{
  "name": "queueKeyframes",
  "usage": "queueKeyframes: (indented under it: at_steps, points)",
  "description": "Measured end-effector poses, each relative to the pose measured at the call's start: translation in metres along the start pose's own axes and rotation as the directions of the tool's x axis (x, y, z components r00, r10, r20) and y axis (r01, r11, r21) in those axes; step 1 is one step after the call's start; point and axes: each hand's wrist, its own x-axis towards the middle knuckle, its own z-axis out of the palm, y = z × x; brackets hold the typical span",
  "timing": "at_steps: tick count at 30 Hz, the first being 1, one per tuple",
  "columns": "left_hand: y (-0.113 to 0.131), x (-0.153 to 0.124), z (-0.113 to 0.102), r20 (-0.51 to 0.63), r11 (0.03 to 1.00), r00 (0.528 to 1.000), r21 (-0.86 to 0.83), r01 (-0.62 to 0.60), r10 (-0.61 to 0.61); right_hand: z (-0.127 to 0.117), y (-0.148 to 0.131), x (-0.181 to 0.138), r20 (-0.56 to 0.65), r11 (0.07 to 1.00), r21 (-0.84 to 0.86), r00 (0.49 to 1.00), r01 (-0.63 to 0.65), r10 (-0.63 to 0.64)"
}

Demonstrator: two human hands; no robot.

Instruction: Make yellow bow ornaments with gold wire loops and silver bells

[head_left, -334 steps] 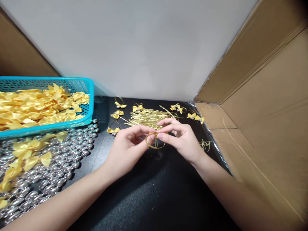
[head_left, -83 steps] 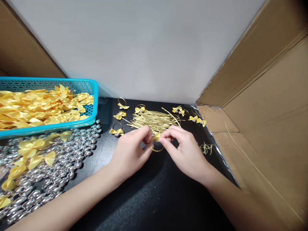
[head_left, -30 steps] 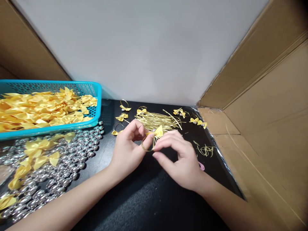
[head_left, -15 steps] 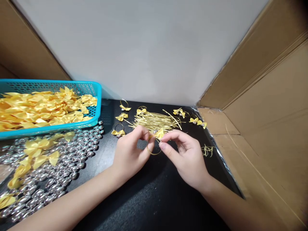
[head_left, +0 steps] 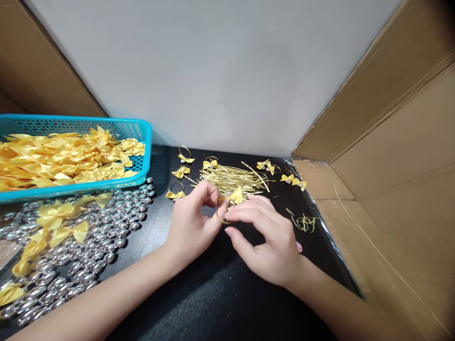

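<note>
In the head view my left hand (head_left: 194, 220) pinches a yellow ribbon bow (head_left: 236, 195) between thumb and fingers. A small silvery bead sits at the bow's middle, and a gold twist-tie loop (head_left: 221, 218) hangs below it. My right hand (head_left: 268, 237) is just to the right, its thumb and index finger apart, the index fingertip close to the loop. Whether that fingertip touches the loop, I cannot tell. Behind both hands lies a pile of gold twist ties (head_left: 234, 177), partly covered by the fingers.
A turquoise basket (head_left: 147, 151) of yellow bows stands left, above scattered silver beads (head_left: 117, 222) and loose bows. Several looped bows (head_left: 183, 171) lie around the ties. Gold scraps (head_left: 304, 222) and a small pink object (head_left: 299, 246) are right. Cardboard walls (head_left: 401, 118) flank the black tabletop.
My right thumb and index finger have parted and moved down and left from the bow. A small gold scrap now lies near the others. The pink object has come into view beside my right hand.
</note>
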Motion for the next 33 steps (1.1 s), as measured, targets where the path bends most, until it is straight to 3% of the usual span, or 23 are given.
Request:
queueKeyframes:
  at_steps: [7,12,15,18,20,22,24,28,33]
  points:
    - [0.002,0.003,-0.001,-0.032,0.999,0.999,-0.046,0.027,-0.028,-0.006,0.005,-0.002,-0.197,0.995,-0.097,0.980,0.001,-0.021]
    - [0.003,0.003,-0.001,-0.051,0.997,0.998,-0.067,0.045,-0.048,-0.004,0.012,-0.007,-0.225,0.983,0.064,0.957,-0.171,0.181]
    - [0.003,0.002,-0.001,-0.061,0.998,0.997,-0.056,0.039,-0.043,0.000,0.016,-0.008,-0.253,0.913,0.223,0.884,-0.341,0.393]
    - [0.002,0.002,-0.002,-0.067,1.000,0.998,-0.017,0.017,-0.018,0.004,0.019,-0.007,-0.207,0.772,0.433,0.782,-0.466,0.588]
    - [0.002,0.001,-0.002,-0.070,1.000,0.998,0.030,-0.009,0.011,0.005,0.020,-0.005,-0.123,0.667,0.544,0.737,-0.510,0.664]
    - [0.002,0.001,-0.002,-0.072,0.997,0.997,0.073,-0.036,0.041,0.006,0.018,-0.003,-0.073,0.623,0.574,0.725,-0.531,0.685]
    - [0.002,0.001,-0.002,-0.077,0.993,0.995,0.103,-0.056,0.064,0.006,0.013,-0.002,-0.107,0.679,0.520,0.749,-0.518,0.654]
    - [0.002,0.000,-0.001,-0.052,0.985,0.993,0.140,-0.100,0.108,0.003,0.004,-0.001,-0.229,0.895,0.266,0.878,-0.359,0.420]
    - [0.002,-0.001,-0.001,-0.002,0.971,0.982,0.154,-0.184,0.187,-0.003,0.002,0.002,-0.126,0.988,0.112,0.984,-0.109,0.123]
